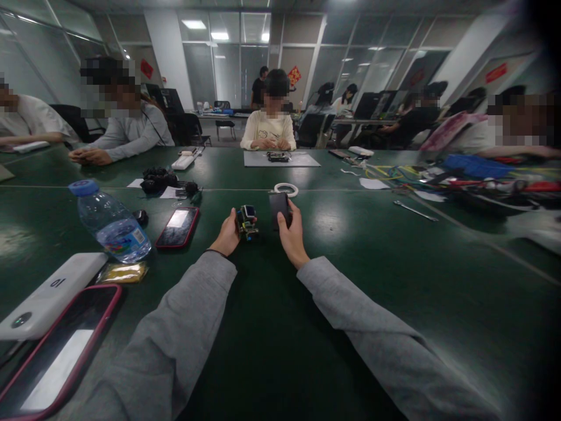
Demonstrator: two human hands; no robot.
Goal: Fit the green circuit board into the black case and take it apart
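My left hand [228,234] is closed around the side of a small electronic module [248,222] with a square dark face on top and bare parts below. In my right hand [292,232] is a flat dark rectangular case [277,210], held upright with the thumb across its near side. The two objects are apart, with a gap between them above the green table. Just behind the dark case lies a white ring [286,189], perhaps a roll of tape. What my left fingers do behind the module is hidden.
On my left are a water bottle [111,222], a red-edged phone [177,227], a larger phone [65,345], a white power bank [52,295] and a yellow packet [124,272]. A wrench [415,211] and tangled cables [456,175] lie right. A person [268,126] sits opposite.
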